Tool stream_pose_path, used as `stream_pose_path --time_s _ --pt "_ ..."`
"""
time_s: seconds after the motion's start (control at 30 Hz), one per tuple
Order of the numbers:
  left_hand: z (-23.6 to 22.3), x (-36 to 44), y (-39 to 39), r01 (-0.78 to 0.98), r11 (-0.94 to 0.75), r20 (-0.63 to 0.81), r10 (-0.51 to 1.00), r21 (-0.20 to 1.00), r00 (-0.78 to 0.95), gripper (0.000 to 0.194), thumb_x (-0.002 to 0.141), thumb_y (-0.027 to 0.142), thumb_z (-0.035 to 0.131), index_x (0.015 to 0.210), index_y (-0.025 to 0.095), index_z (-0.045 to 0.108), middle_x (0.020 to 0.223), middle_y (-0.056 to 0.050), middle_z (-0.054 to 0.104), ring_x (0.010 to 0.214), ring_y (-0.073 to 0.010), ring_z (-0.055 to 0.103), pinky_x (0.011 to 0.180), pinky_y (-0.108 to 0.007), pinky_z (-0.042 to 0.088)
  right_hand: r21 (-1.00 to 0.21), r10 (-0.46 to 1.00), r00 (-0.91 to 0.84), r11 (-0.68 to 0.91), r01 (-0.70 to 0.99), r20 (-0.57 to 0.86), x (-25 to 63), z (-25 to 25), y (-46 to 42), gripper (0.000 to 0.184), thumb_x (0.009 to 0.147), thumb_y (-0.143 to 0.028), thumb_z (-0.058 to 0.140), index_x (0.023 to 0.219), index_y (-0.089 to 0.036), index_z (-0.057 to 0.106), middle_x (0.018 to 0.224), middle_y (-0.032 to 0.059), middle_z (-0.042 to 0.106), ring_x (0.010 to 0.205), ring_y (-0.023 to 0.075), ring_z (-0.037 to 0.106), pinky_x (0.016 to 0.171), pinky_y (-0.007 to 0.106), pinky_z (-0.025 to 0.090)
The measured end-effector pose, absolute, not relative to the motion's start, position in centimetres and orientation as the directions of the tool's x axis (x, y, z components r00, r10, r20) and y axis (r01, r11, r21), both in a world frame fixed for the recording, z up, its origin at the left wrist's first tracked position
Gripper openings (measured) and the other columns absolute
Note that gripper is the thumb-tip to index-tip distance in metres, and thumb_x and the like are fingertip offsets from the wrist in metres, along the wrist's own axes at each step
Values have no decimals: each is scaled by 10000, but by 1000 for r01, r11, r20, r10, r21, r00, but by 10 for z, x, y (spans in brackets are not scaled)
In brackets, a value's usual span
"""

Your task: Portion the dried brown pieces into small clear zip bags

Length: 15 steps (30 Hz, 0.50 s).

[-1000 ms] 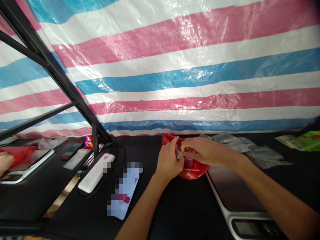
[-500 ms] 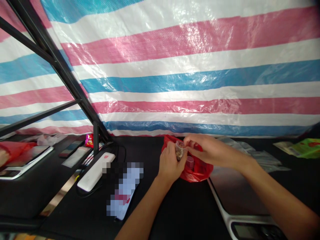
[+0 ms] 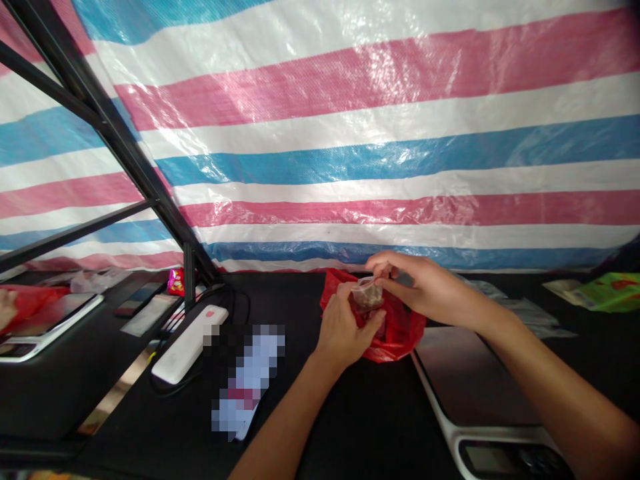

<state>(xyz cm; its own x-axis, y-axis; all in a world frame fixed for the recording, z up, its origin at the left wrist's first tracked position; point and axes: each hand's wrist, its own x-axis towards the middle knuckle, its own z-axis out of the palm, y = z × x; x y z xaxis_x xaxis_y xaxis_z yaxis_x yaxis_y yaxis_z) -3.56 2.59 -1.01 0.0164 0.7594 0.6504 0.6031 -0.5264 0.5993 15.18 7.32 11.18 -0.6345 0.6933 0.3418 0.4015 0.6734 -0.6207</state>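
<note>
A small clear plastic bag [image 3: 367, 295] with brownish contents is held upright, its mouth spread into a rounded opening. My left hand [image 3: 345, 325] is wrapped round its side, the thumb across the front. At the right edge of the mouth, my right hand [image 3: 413, 283] pinches with thumb and forefinger; whether a small piece sits between those fingers is hard to see. Below and behind both hands lies an open, crumpled red plastic bag [image 3: 407, 337], its inside partly hidden by my left hand.
A flat scale [image 3: 475, 380] lies to the right, clear bags [image 3: 535, 317] and a green packet [image 3: 610, 292] beyond it. On the left are a white power strip [image 3: 190, 343], a blurred-out phone-like object [image 3: 255, 380] and a black metal frame [image 3: 135, 167]. Another person's hand [image 3: 6, 310] is far left.
The clear bag's mouth is now wider and tilted more towards me. My left thumb has moved lower across its front, and my right hand has risen slightly at its edge.
</note>
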Motion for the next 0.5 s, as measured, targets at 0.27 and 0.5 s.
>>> stream_pose_path --time_s 0.27,0.5 --pt "-5 -42 26 645 -560 671 735 520 97 348 1025 293 501 1347 172 453 1174 -138 646 1074 -257 654 960 -435 553 -620 772 -629 540 569 94 230 141 83 317 1002 -368 512 1144 -254 771 1066 87 772 957 262 698 863 400 533" --pt "2 -44 21 644 -716 732 587 270 346 228 1009 237 466 1198 187 584 1054 -113 702 940 -241 679 840 -393 562 -578 681 -633 366 730 -368 248 119 102 203 774 -226 636 829 -168 823 768 63 755 702 192 647 633 289 445"
